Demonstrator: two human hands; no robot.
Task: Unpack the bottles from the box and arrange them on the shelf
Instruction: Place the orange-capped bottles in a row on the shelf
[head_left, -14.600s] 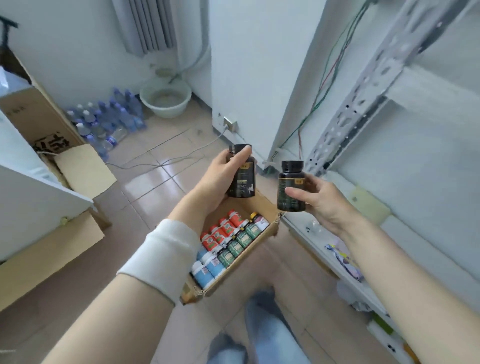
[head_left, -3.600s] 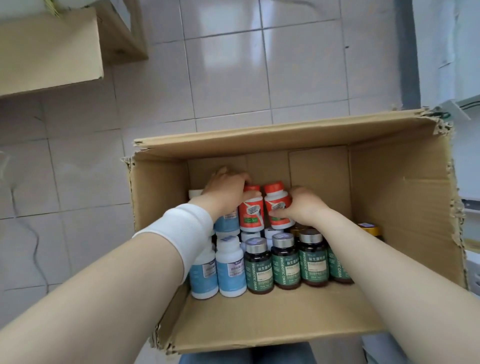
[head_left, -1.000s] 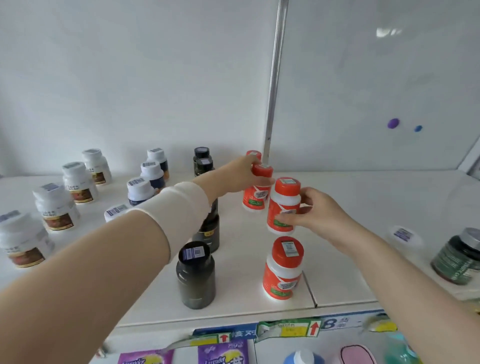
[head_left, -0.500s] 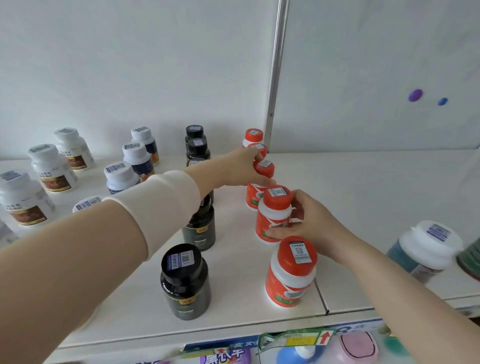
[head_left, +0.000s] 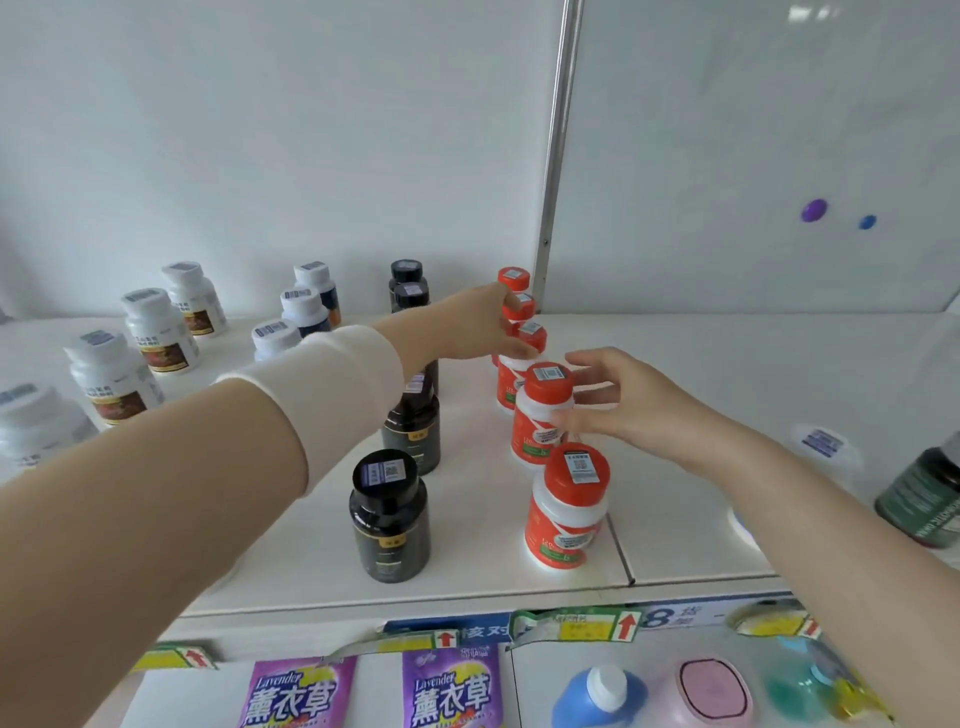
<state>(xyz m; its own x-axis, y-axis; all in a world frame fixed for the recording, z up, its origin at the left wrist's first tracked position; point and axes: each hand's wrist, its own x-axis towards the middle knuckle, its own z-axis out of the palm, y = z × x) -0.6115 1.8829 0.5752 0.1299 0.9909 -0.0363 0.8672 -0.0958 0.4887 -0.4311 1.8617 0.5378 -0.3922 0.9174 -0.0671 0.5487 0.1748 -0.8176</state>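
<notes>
White bottles (head_left: 156, 332) stand at the shelf's (head_left: 727, 467) left end, with black bottles (head_left: 389, 519) lined from its front edge to the back. The left hand (head_left: 467, 332) curls round the third red-capped bottle (head_left: 534, 335) in a row running back from the front edge. The right hand (head_left: 634, 410), fingers spread, hovers just beside the second red-capped bottle (head_left: 543, 415).

A shop: white shelf (head_left: 701, 519) with price-label strip (head_left: 571, 626), rows of barcoded bottles (head_left: 566, 509), lavender packets (head_left: 449, 693) below.
</notes>
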